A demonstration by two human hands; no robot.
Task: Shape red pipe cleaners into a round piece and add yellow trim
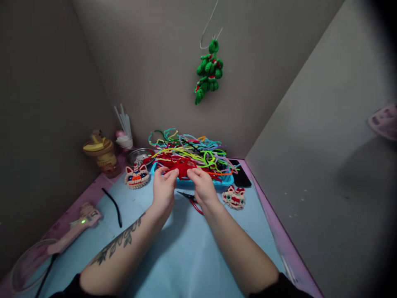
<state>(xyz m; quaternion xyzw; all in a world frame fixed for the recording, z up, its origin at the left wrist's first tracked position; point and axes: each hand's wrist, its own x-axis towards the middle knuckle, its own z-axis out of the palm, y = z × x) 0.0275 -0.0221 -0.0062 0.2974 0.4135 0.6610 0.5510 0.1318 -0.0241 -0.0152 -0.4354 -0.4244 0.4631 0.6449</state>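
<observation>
Both of my hands are raised over the near edge of a blue tray [186,182] heaped with coloured pipe cleaners [198,151]. Between them is a red fuzzy pipe-cleaner piece [182,170], its far part blending into the red strands behind. My left hand [164,186] pinches its left side with thumb and forefinger. On the other side, my right hand [203,184] pinches it in the same way. Red-handled scissors [196,205] lie under my right hand, partly hidden by it.
Pipe-cleaner animal faces lie left [137,177] and right [234,198] of the tray. A pink glue gun [76,227] with a green light and a black pipe cleaner [113,207] are at left. Behind stand a metal bowl [133,156], a lidded cup [104,157] and a phone [242,176].
</observation>
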